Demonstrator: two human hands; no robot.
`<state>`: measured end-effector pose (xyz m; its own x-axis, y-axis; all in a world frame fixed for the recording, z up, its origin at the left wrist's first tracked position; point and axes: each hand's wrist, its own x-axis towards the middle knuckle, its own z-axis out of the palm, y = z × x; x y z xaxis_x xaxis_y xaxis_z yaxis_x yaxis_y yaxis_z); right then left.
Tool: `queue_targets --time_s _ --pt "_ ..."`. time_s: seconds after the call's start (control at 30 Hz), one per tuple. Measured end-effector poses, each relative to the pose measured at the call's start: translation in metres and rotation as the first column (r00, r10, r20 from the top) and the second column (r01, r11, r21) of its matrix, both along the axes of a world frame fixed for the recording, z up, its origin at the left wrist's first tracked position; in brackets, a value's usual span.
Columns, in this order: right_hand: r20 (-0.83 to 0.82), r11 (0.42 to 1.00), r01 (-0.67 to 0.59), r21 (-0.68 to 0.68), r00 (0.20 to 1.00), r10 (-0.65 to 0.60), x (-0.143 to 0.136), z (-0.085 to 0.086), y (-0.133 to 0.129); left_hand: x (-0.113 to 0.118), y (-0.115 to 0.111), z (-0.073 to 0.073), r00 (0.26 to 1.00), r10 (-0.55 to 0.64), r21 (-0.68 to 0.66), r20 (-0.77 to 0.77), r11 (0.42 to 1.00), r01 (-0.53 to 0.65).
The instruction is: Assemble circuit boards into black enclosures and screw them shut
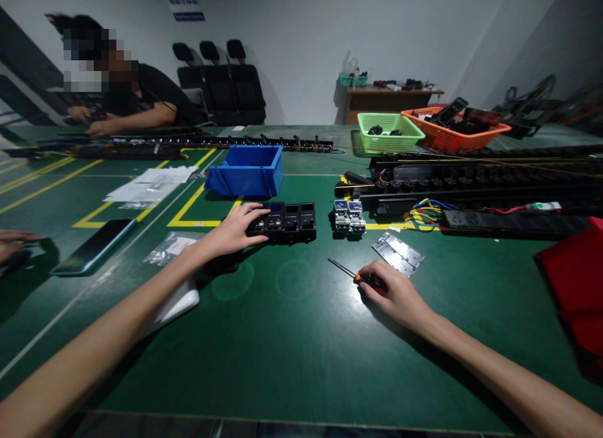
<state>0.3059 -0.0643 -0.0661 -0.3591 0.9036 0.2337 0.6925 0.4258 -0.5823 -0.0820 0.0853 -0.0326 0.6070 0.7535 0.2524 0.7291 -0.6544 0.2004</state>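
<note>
My left hand spans the left end of a row of black plastic modules, its fingers over the far side and thumb along the near edge. A screwdriver with an orange and black handle is gripped in my right hand, low over the table, its thin shaft pointing left. Beyond that hand lies a grey plastic panel. Two small circuit boards with blue displays stand between the modules and the black strips on the right.
A blue bin stands behind the modules. Green and orange baskets are at the back right, beyond long black strips with loose wires. A phone and plastic bag lie left. A co-worker sits across.
</note>
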Motion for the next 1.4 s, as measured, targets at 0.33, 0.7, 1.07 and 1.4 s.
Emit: queue_targets --time_s 0.33,0.7,1.07,1.4 --pt "-0.004 1.000 -0.005 -0.014 1.000 0.005 -0.001 0.001 0.000 0.010 -0.001 -0.003 1.000 0.004 0.016 0.002 1.000 -0.004" --pt "0.004 1.000 -0.009 -0.023 1.000 0.009 0.000 0.002 0.000 0.037 -0.005 0.015 0.992 0.102 0.170 -0.070 0.981 -0.089" --pt "0.008 1.000 -0.018 -0.014 1.000 0.018 0.001 0.001 0.001 0.112 0.018 0.026 0.991 -0.087 -0.167 -0.099 0.983 0.069" --pt "0.015 0.999 -0.018 -0.028 1.000 0.018 0.000 0.004 0.000 0.129 0.016 0.027 0.992 -0.126 -0.165 0.014 0.978 0.126"
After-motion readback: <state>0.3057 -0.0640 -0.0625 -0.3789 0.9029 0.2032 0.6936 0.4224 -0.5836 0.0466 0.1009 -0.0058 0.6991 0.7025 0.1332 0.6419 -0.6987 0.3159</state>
